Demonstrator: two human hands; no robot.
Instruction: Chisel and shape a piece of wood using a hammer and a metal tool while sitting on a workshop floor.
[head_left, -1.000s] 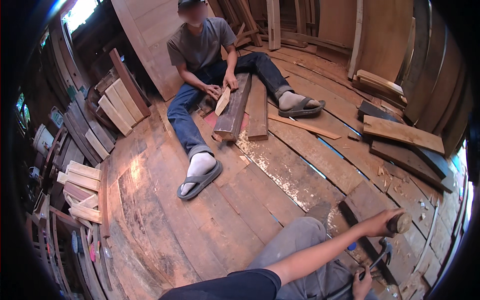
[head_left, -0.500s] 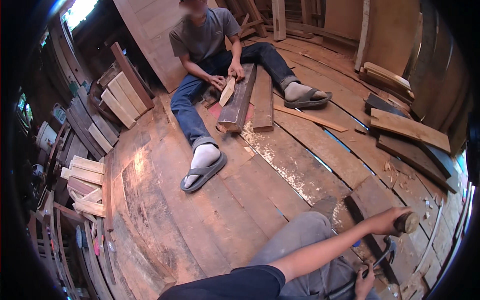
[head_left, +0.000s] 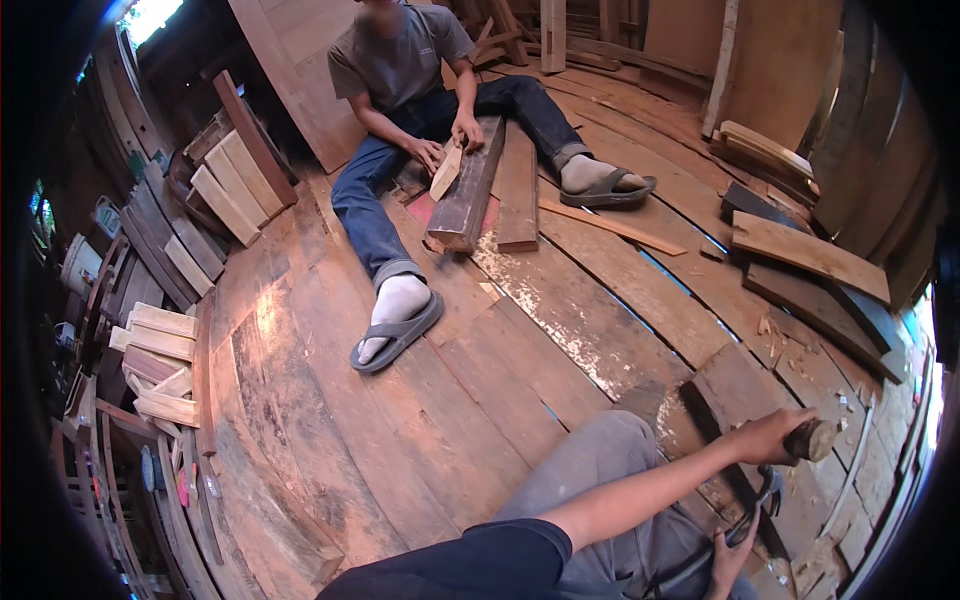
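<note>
At the lower right, my left hand (head_left: 775, 438) is closed round a short, dark, cylindrical wooden piece (head_left: 822, 440), its pale round end pointing right. Below it, my right hand (head_left: 733, 562) grips a claw hammer (head_left: 772, 488) by the handle, with the metal head raised toward the left hand. Both hands are over or beside a thick dark wooden block (head_left: 738, 395) on the floor, by my bent grey-trousered leg (head_left: 590, 465). The lower part of the hammer handle is hard to make out.
Across from me sits a person (head_left: 400, 70) holding a pale wood piece (head_left: 446, 175) against a dark beam (head_left: 470, 195). Boards (head_left: 810, 255) are piled at right; cut blocks (head_left: 165, 345) are stacked at left. Shavings and gaps mark the plank floor (head_left: 400, 440).
The whole view has shifted slightly. The hammer head has turned and sits closer under my left hand. My left hand keeps its grip on the round wooden piece.
</note>
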